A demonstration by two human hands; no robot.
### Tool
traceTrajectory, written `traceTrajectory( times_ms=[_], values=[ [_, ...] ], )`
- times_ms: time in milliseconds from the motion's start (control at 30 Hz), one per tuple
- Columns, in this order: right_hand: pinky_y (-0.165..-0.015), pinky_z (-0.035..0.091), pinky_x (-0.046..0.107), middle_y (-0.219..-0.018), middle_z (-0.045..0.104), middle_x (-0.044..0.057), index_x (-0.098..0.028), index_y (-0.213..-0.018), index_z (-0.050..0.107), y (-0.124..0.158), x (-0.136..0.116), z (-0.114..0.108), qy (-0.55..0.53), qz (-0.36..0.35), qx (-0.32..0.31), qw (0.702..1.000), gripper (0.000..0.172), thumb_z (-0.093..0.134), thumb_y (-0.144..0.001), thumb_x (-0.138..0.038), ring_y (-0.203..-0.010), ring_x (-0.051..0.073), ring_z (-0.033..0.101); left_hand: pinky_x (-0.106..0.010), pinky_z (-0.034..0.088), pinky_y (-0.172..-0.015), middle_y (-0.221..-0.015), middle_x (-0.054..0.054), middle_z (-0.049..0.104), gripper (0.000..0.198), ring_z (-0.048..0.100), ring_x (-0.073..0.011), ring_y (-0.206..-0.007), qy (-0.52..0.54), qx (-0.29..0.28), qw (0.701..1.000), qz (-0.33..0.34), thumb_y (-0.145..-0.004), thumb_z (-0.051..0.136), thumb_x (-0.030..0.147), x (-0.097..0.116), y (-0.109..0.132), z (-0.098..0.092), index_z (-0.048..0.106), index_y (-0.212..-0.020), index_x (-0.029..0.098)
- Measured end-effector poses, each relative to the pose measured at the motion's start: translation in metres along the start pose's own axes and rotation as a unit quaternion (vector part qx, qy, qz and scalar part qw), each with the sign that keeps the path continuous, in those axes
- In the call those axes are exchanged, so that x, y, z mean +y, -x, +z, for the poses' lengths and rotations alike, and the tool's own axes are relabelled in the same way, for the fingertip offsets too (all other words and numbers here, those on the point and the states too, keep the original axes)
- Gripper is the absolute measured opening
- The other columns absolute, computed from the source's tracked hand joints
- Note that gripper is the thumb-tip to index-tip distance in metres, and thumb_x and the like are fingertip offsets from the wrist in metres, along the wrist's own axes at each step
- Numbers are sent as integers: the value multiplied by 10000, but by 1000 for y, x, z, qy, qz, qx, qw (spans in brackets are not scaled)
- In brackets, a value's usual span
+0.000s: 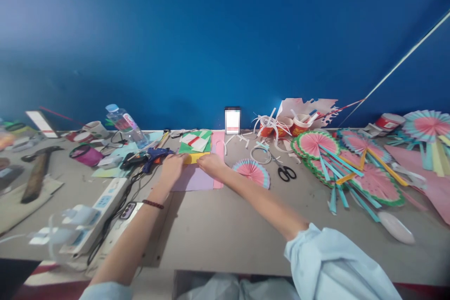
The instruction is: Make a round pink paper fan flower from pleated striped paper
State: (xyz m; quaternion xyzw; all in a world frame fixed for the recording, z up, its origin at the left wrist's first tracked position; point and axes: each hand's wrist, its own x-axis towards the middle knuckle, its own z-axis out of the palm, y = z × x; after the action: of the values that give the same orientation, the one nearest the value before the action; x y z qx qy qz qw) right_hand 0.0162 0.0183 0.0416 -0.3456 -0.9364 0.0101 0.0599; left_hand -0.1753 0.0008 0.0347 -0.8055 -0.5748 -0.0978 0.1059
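A yellow strip of paper [194,157], narrow and lying crosswise, stretches between my two hands. My left hand [173,168] grips its left end with bent fingers. At the right end my right hand [212,167] pinches it. Beneath lies a purple sheet of paper [193,179], with a pink sheet [220,150] sticking out at its right. Just beyond the strip are green and white paper pieces [197,139] with a red bit on them. To the left of my left hand lies a blue glue gun [151,159]. My fingertips are too small to make out in detail.
On the right are a pleated paper fan [251,172], black-handled scissors [287,173], watermelon-coloured fans [318,145] and cups of paper strips [300,124]. On the left are a power strip [105,206], a hammer [37,176] and a water bottle [128,124]. A screen [232,121] stands against the blue wall.
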Motion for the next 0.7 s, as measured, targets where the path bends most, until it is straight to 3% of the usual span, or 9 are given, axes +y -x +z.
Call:
traceTrajectory(
  times_ms=[200,400,567,700],
  values=[
    [-883,416,312,-1045,677,142,-117,-1057,647,11,14,-9,-5,-47,23,999,289,386,-932,-129,-1032,197,582,-343,458,-676,-857,-121,731,217,678,-274,-772,-25,3,1000,-8,-738,511,198,-8,1,1,659,-897,184],
    [-905,408,258,-1154,665,84,-191,-1130,640,21,33,-12,-106,-47,69,991,320,370,-962,-227,-1102,160,560,-336,466,-818,-952,-96,736,227,677,-250,-887,15,87,996,14,-734,531,240,-22,3,-10,694,-888,201],
    [-804,433,218,-1020,715,35,-187,-1044,683,18,35,-28,-265,42,156,951,330,379,-951,-275,-910,136,624,-298,490,-838,-993,-72,734,330,665,-238,-939,183,121,971,-95,-791,532,439,-23,3,-22,722,-899,191],
    [-706,445,206,-936,712,36,-153,-972,698,16,37,-55,-383,56,215,897,365,416,-917,-377,-832,131,622,-295,516,-744,-882,-78,744,423,668,-241,-829,349,138,907,-193,-702,624,497,-10,0,-33,726,-889,131]
  ],
)
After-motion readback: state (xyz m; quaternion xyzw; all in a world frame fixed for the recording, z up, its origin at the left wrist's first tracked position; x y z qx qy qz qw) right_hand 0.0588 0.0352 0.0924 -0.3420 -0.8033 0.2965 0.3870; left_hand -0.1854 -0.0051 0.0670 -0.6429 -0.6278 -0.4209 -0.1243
